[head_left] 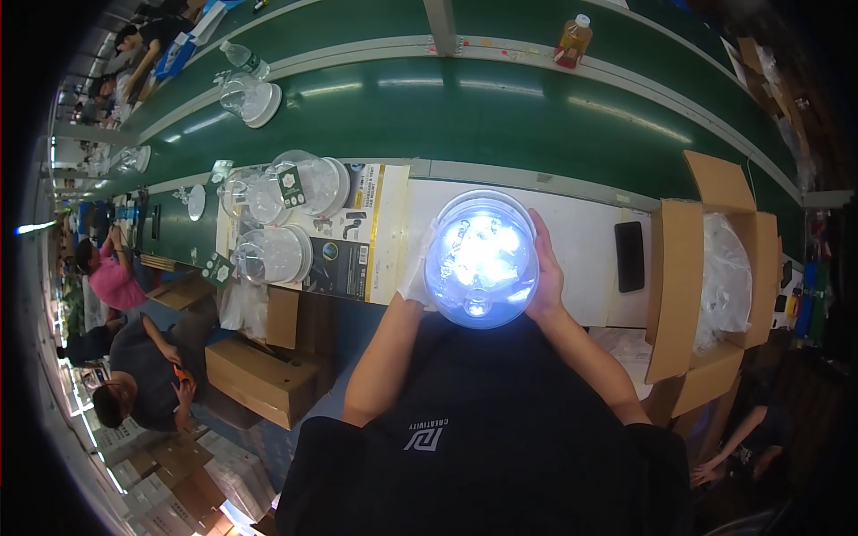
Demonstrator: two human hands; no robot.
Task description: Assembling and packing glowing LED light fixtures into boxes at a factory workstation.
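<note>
Between my two hands is a round clear dome lamp [476, 299], glowing bright bluish white. Glare washes out most of what is inside it. My left hand [416, 275], which appears to wear a white glove, presses against its left side. Bare fingers of my right hand [547, 272] curve around the opposite side. To the left stand similar unlit clear domes with white bases, one [313, 183] bearing a dark green tag and another [275, 255] nearer to me. They rest on printed cardboard [380, 241].
A black phone [630, 256] lies on the white worktop, beside an open carton [670, 277] holding clear plastic bags. Farther back are the green conveyor [483, 116], a drink bottle [573, 41] and more domes [259, 105]. At left, a co-worker [147, 375] is near a cardboard box [259, 380].
</note>
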